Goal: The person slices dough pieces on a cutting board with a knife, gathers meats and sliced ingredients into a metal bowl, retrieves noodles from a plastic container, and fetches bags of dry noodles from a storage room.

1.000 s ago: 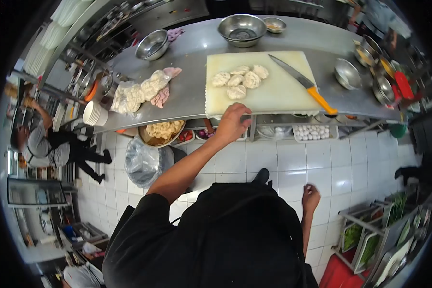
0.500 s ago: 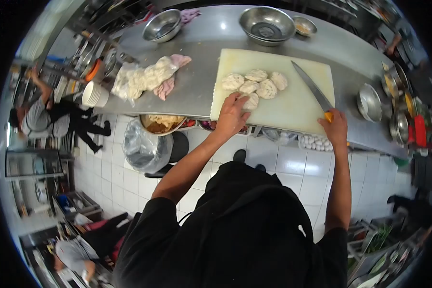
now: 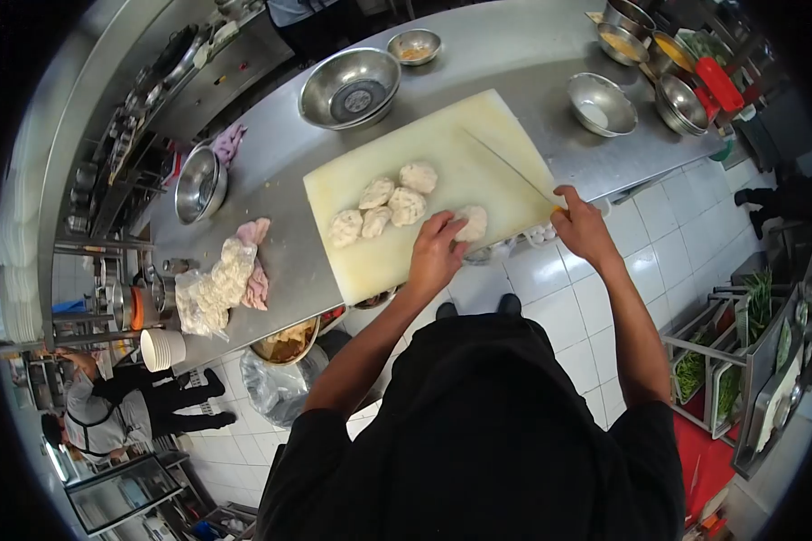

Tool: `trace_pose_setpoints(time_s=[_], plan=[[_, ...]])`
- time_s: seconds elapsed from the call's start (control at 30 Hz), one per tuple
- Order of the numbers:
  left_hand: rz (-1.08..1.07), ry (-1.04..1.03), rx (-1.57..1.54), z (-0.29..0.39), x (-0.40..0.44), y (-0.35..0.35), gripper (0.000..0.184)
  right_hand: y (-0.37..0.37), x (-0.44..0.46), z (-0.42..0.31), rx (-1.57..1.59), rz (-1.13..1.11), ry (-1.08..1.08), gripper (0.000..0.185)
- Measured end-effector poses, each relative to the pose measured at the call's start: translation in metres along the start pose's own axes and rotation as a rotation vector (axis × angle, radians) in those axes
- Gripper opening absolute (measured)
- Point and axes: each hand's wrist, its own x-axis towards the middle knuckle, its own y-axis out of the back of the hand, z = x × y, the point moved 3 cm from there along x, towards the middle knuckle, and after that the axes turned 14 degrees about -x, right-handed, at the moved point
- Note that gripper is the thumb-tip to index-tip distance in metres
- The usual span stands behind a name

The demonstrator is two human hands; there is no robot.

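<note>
A white cutting board (image 3: pixel 334 185) lies on the steel counter with several pale, dough-like pieces (image 3: pixel 408 206) grouped on its left half. One separate piece (image 3: pixel 472 224) sits near the board's front edge, and the fingertips of my left hand (image 3: pixel 438 252) touch its left side. My right hand (image 3: pixel 582 224) is closed around the orange handle of a knife (image 3: pixel 512 169) at the board's right front edge. The blade is seen nearly edge-on and points away over the board. Most of the handle is hidden by my fingers.
Steel bowls (image 3: pixel 350 87) stand behind the board, others (image 3: pixel 603 105) to the right. At the left lie a plastic bag of pale pieces (image 3: pixel 209 298), a pink cloth (image 3: pixel 255 287) and stacked white containers (image 3: pixel 161 349). A person (image 3: pixel 108 415) is at far left.
My right hand has come up from my side and taken hold of the knife. My left hand has moved one piece rightward, away from the group. The view has turned.
</note>
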Motion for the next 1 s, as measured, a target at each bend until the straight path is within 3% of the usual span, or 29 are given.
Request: trace_pose_setpoints(time_s=[0.07, 0.13, 0.17, 0.27, 0.33, 0.4, 0.57, 0.73, 0.8, 1.0], plan=[[-0.032, 0.037, -0.008, -0.001, 0.029, -0.021, 0.039, 0.002, -0.006, 0.017, 0.013, 0.018, -0.043, 0.035], [-0.027, 0.046, -0.097, 0.001, 0.058, -0.039, 0.040, 0.009, -0.021, 0.025, 0.628, -0.311, -0.378, 0.032], [-0.041, 0.048, -0.090, 0.002, 0.070, -0.046, 0.040, 0.013, -0.027, 0.025, 0.746, -0.301, -0.432, 0.019], [-0.112, 0.138, -0.104, 0.001, 0.098, -0.054, 0.039, 0.014, -0.033, 0.036, 0.844, -0.317, -0.478, 0.021], [-0.183, -0.010, -0.094, -0.001, 0.106, -0.045, 0.039, 0.010, -0.033, 0.043, 0.935, -0.328, -0.525, 0.017], [-0.020, 0.111, -0.069, 0.006, 0.123, -0.034, 0.036, 0.008, -0.034, 0.043, 1.000, -0.370, -0.482, 0.018], [0.161, 0.066, 0.246, 0.000, 0.172, -0.071, 0.052, -0.015, -0.027, 0.048, 1.057, -0.433, -0.348, 0.018], [0.058, 0.101, 0.307, -0.019, 0.181, -0.108, 0.058, -0.036, -0.017, 0.052, 1.099, -0.395, -0.363, 0.021], [0.024, 0.100, 0.331, -0.025, 0.174, -0.114, 0.060, -0.042, -0.012, 0.050, 1.054, -0.341, -0.214, 0.025], [0.062, 0.118, 0.329, -0.020, 0.174, -0.114, 0.061, -0.045, -0.002, 0.042, 0.995, -0.334, -0.263, 0.027]])
